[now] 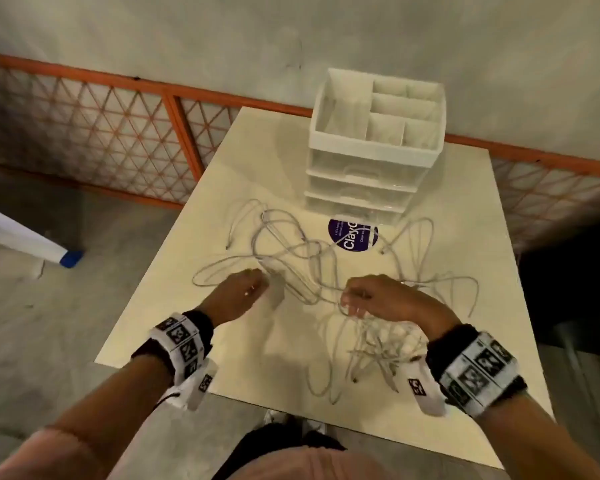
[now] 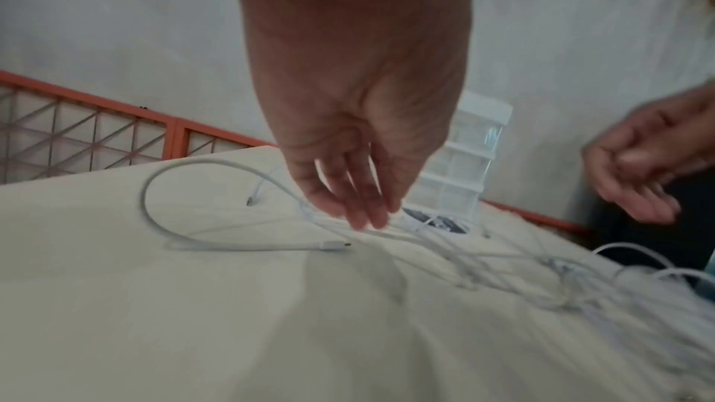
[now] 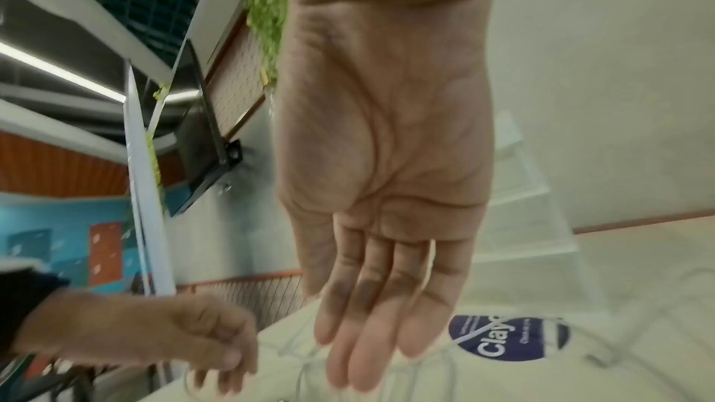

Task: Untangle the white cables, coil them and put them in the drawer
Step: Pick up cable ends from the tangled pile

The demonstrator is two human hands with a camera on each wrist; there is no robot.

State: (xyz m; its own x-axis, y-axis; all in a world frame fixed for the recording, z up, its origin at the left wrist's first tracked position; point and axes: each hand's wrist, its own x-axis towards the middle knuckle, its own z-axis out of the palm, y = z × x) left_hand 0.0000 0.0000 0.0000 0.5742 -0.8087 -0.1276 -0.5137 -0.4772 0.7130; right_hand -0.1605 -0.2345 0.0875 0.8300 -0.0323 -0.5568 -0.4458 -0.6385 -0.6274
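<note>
**Both hands at the tangle, nothing sorted yet**

Several thin white cables (image 1: 309, 268) lie knotted in loops across the pale square desk (image 1: 194, 341), in front of the small white plastic drawer unit (image 1: 364, 174), whose clear drawers look closed. The left hand (image 2: 348, 145) reaches down with its fingers straight and loose, tips at a strand, gripping nothing. The right hand (image 3: 383, 225) hangs flat and relaxed over the pile, also empty. Untangling is just starting; next comes picking one free plug end and drawing that cable out.
</note>
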